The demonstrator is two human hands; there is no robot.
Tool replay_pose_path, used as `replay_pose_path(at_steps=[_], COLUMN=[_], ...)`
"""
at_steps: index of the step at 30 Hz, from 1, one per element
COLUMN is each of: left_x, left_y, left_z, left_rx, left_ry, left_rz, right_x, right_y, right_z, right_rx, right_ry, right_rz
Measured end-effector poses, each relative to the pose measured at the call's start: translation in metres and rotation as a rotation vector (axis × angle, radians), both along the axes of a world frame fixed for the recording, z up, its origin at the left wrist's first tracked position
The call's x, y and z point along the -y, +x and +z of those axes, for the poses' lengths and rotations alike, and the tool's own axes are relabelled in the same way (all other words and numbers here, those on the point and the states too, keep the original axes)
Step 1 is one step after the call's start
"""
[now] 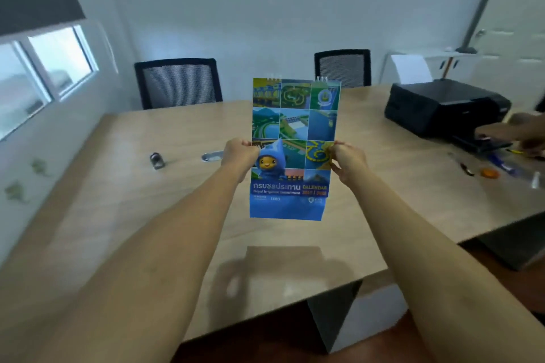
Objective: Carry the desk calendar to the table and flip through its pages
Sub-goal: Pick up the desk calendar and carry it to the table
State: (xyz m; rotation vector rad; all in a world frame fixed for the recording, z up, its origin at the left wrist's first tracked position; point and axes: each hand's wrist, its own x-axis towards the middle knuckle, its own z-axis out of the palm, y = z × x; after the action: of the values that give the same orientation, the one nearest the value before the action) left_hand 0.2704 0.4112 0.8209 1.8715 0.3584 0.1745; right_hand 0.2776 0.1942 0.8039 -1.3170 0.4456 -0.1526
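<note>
The calendar (295, 147), tall, blue, tiled with green and yellow pictures and a blue hooded cartoon figure, wire-bound on top, hangs upright above the table (118, 186). Left hand (240, 153) and right hand (348, 160) pinch its side edges.

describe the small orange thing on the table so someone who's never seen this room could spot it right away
Start at the long wooden table and go to its right end, where a black printer sits. Just in front of the printer lies a scatter of small items, and the orange round object is among them. It is the only orange, disc-like piece there; its neighbours are thin, pen-like things.
</note>
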Motion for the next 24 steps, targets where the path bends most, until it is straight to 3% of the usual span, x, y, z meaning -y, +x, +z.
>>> replay_pose_path(at_steps=[10,24], left_x=[-0.141,-0.157], left_y=[0.004,0.024], left_z=[-0.031,-0.062], left_rx=[-0.066,-0.132], left_ry=[0.050,0.057], left_rz=[0.248,0.491], right_x=[-0.159,-0.189], right_y=[0.068,0.102], right_z=[-0.046,-0.065], right_rx=[-0.053,-0.047], right_ry=[0.025,0.009], right_rz=[0.167,0.258])
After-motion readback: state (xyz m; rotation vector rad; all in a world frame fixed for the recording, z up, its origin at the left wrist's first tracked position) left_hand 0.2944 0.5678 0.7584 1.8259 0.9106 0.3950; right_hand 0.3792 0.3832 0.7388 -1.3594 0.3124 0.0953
